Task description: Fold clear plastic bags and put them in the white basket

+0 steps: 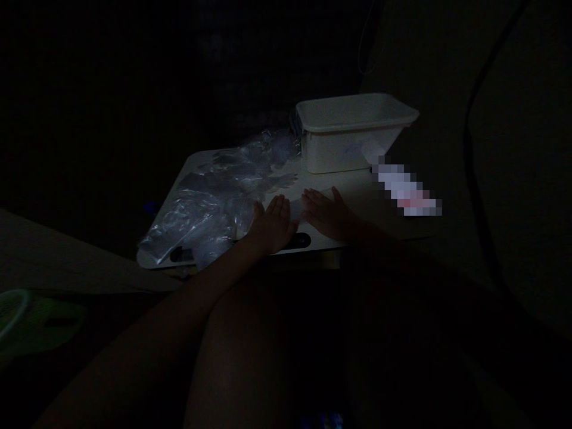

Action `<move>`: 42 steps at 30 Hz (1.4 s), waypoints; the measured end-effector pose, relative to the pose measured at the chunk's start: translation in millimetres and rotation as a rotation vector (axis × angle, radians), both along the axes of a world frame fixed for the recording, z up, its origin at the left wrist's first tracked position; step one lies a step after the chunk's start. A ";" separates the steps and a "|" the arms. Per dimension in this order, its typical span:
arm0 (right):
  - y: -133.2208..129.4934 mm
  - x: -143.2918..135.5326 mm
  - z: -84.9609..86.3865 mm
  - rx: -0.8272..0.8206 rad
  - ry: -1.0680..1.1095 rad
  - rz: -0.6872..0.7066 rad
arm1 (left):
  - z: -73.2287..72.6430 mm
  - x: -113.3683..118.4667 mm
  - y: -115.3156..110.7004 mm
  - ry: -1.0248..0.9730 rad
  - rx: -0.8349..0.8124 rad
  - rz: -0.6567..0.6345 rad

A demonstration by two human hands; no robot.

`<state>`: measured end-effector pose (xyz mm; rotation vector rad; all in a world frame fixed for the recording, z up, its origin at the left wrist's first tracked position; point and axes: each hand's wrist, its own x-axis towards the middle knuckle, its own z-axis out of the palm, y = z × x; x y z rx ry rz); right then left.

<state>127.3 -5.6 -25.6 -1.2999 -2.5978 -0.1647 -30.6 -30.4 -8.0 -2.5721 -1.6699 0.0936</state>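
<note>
The scene is very dark. My left hand (273, 226) lies flat with its fingers stretched out near the front edge of a small white table (348, 208). Just to its right, my right hand (329, 213) is also flat, fingers spread. Between and under the hands shows a thin, pale, see-through sheet (295, 208), perhaps a plastic bag; its full outline is hard to make out. Left of my left hand spreads a loose heap of clear plastic bags (201, 202), crinkled and shiny, reaching the table's left and front edges.
A white plastic tub (348, 143) stands at the back right of the table. By its right side lies a blurred-out pale item (404, 187). A dark cable (468, 143) hangs at the right. Something green (44, 325) sits at the lower left.
</note>
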 end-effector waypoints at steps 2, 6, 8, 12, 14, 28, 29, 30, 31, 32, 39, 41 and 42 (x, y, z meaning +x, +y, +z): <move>1.7 3.1 -1.4 0.014 0.004 -0.014 | 0.5 0.2 -0.1 0.009 -0.009 0.003; 4.9 9.8 -4.3 0.042 0.017 -0.018 | 1.9 0.6 -0.4 0.022 -0.021 0.003; 5.9 12.2 -5.2 0.052 0.033 -0.027 | 2.1 0.5 -0.5 0.020 -0.010 -0.003; 7.0 14.8 -5.0 0.053 0.050 -0.045 | 1.2 0.0 0.1 0.019 -0.010 0.001; 7.1 15.8 -4.6 0.052 0.037 -0.042 | 0.7 -0.2 0.5 0.021 -0.011 0.003; 9.5 25.5 -6.4 0.099 -0.031 -0.058 | 1.8 0.8 -0.2 0.027 -0.021 0.009; 9.5 25.6 -6.5 0.107 -0.040 -0.066 | 1.9 0.8 -0.2 0.033 -0.021 0.007; 9.3 25.7 -6.5 0.114 -0.048 -0.076 | 1.9 0.9 -0.2 0.039 -0.022 0.006; 9.1 25.9 -6.6 0.121 -0.052 -0.088 | 1.9 0.9 -0.2 0.044 -0.021 0.006; 8.9 26.1 -6.6 0.128 -0.056 -0.100 | 1.9 1.0 -0.2 0.048 -0.019 0.006; 4.9 25.8 -2.9 0.128 -0.071 -0.151 | 1.9 0.8 -0.6 0.046 -0.016 0.010; 3.9 26.5 -1.5 0.115 -0.078 -0.154 | 1.9 0.7 -0.6 0.042 -0.018 0.012; 3.9 27.3 -1.2 0.109 -0.082 -0.154 | 1.9 0.7 -0.5 0.041 -0.019 0.011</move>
